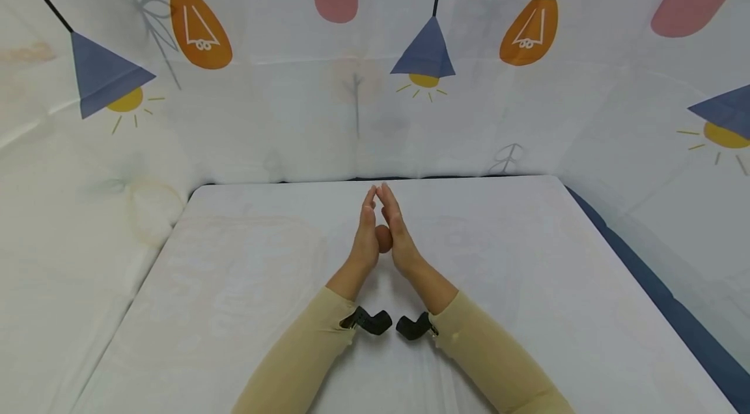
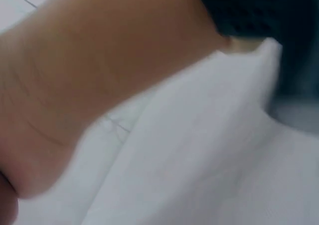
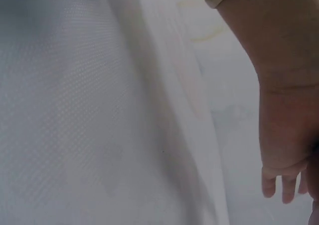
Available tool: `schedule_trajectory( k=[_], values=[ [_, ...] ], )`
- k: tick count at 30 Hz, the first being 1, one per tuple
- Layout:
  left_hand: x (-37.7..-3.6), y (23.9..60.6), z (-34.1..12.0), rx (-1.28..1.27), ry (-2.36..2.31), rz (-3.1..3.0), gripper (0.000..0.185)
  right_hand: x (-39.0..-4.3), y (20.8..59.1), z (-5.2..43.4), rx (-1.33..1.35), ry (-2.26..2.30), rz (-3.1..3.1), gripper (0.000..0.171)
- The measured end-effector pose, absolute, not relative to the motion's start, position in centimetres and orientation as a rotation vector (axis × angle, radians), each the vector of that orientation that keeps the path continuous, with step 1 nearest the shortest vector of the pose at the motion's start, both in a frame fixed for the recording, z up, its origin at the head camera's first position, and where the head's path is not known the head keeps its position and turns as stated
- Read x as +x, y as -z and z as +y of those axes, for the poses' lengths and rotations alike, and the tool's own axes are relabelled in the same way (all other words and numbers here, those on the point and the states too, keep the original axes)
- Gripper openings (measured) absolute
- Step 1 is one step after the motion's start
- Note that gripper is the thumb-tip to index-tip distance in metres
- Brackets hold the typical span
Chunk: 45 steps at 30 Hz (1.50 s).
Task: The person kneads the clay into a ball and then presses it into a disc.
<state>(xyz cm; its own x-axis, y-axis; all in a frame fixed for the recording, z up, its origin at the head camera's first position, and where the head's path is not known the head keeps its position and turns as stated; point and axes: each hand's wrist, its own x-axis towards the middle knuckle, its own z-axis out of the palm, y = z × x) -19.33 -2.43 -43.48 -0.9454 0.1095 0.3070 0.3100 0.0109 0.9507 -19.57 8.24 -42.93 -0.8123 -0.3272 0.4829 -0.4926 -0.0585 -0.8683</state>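
Note:
A small reddish-brown ball [image 1: 383, 239] sits between the heels of the two palms, over the middle of the white-covered table. My left hand [image 1: 366, 235] presses on it from the left, its fingers straight and pointing away from me. From the other side my right hand [image 1: 401, 235] leans in, fingers straight too, so that the fingertips of both hands meet above the ball like a roof. The left wrist view shows the heel of the left hand [image 2: 40, 150] close up. In the right wrist view the right hand [image 3: 286, 130] shows at the right edge, with several fingertips below it.
The white table cover [image 1: 246, 284] has a fold line. Behind it hangs a white cloth [image 1: 281, 108] printed with lamps and bulbs. Dark camera mounts [image 1: 374, 321] stick out inward from both cuffs, near each other. Dark blue fabric [image 1: 662, 290] runs along the right edge.

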Motion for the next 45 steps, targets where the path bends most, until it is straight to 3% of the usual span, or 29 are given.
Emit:
schedule_trajectory(
  k=[13,17,21,28,34,40,45],
  values=[
    [-18.3,44.0,-2.3,-0.696,2.003,-2.272,0.068,-20.5,41.4,9.4,0.726,-2.027,-2.031,0.086],
    [-17.9,43.9,-2.1,-0.791,2.031,-2.241,0.076,-21.1,41.6,9.7,0.652,-2.060,-1.981,0.085],
    [-17.8,43.8,-2.0,-0.879,1.982,-2.215,0.090,-21.4,41.8,9.9,0.554,-2.065,-2.034,0.098],
    [-18.1,43.7,-1.9,-0.951,1.897,-2.032,0.093,-21.3,42.7,9.6,0.429,-2.244,-2.218,0.101],
    [-18.7,43.6,-1.8,-0.731,1.902,-2.029,0.094,-20.8,43.3,8.9,0.562,-2.458,-2.123,0.099],
    [-19.6,43.6,-2.1,-0.414,1.879,-2.161,0.103,-20.3,43.0,8.5,0.783,-2.372,-2.060,0.093],
    [-19.7,43.8,-2.5,-0.330,1.752,-2.283,0.109,-19.8,42.0,8.7,0.813,-2.306,-2.063,0.096]
  ],
)
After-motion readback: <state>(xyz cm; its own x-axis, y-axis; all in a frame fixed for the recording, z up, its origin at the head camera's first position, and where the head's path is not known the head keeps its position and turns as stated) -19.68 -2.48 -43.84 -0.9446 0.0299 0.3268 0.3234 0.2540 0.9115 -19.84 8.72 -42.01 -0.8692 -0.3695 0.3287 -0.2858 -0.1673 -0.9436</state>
